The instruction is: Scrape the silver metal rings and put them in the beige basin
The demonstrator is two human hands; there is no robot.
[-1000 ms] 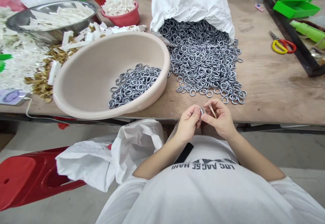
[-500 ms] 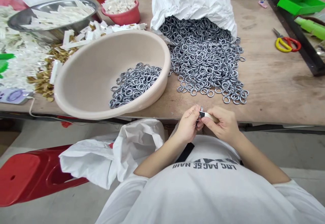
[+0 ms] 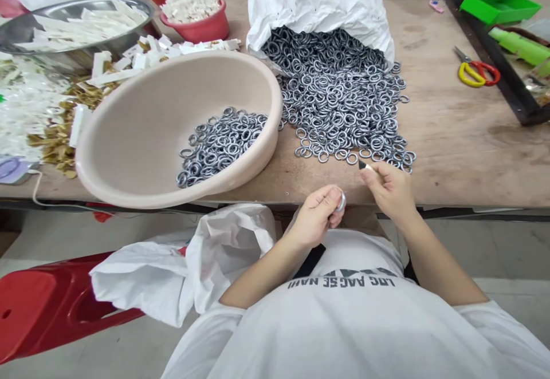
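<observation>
My left hand is closed on a grey ring, pinched between thumb and fingers at the table's front edge. My right hand grips a small cream-handled tool with a dark pointed tip; most of its handle is hidden in my fingers. That tip lies close to the near edge of a spread heap of grey rings. The heap spills from the mouth of a white sack. More rings sit in the large beige basin to the left.
Red and yellow scissors lie at right, near a dark metal frame and green trays. White pieces fill a steel bowl and a red bowl. Below the table are a white bag and red stool.
My right hand has moved away from my left, forward and to the right, taking the tool toward the heap. My left hand keeps the ring, now slightly lower. The view has shifted a little.
</observation>
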